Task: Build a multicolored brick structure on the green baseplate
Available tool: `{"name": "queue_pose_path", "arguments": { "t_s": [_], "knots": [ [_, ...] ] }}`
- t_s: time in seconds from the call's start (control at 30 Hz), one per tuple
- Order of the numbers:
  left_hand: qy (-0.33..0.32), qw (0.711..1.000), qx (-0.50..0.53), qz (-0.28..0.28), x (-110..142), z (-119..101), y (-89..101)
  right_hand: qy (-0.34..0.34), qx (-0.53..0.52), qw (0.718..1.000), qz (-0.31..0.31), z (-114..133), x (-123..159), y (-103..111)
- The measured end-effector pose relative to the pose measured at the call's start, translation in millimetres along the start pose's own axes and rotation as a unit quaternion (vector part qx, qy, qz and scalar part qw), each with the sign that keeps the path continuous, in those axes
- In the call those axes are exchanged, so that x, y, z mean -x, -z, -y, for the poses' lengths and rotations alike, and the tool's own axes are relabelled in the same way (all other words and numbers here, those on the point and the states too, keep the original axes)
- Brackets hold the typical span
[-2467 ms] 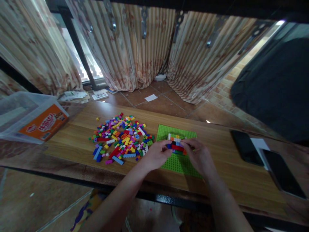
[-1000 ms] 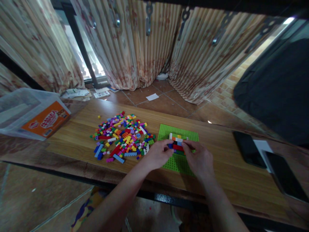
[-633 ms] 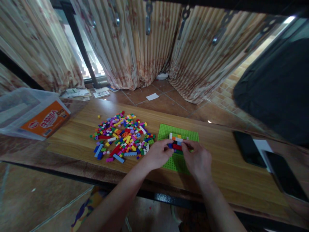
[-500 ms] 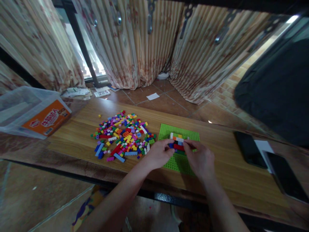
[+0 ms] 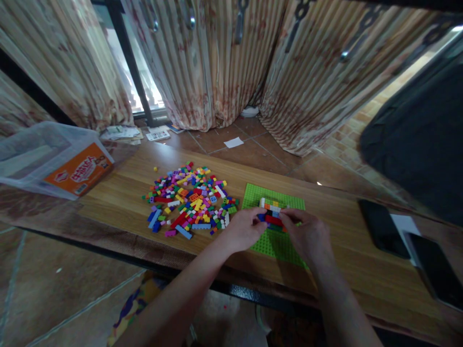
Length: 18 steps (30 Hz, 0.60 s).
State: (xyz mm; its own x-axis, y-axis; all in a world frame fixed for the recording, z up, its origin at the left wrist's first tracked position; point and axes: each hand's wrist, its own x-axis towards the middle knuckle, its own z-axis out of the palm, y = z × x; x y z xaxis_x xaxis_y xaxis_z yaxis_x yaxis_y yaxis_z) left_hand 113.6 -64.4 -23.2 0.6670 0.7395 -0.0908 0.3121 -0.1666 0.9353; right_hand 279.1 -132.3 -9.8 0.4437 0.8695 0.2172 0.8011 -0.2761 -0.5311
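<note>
A small build of toy building bricks stands on a green studded baseplate. White, orange and yellow bricks show along its back, with a long red brick in front. At its left end, my left hand is closed, thumb and forefinger pinching beside a blue brick. My right hand grips the right end with its fingertips. Both hands partly hide the build and the plate's front. Left of the plate lies a spread pile of loose bricks in many colours.
On the table's left stands a clear plastic bin with an orange label. At the right lie a black phone, a white paper and a second dark phone. The wooden table has a dark front edge.
The whole view has shifted, so the table things appear slightly farther right. Both hands keep their places at the two ends of the build.
</note>
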Motion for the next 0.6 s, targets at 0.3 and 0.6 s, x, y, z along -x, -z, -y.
{"name": "queue_pose_path", "arguments": {
  "t_s": [0.3, 0.6],
  "knots": [
    [0.012, 1.0, 0.015, -0.005, 1, -2, -0.8, 0.012, 0.071, 0.997, 0.013, 2, -7, 2],
    [0.025, 1.0, 0.005, -0.01, 3, -4, -0.5, -0.014, 0.108, 0.993, 0.055, 10, -14, 5]
  ]
}}
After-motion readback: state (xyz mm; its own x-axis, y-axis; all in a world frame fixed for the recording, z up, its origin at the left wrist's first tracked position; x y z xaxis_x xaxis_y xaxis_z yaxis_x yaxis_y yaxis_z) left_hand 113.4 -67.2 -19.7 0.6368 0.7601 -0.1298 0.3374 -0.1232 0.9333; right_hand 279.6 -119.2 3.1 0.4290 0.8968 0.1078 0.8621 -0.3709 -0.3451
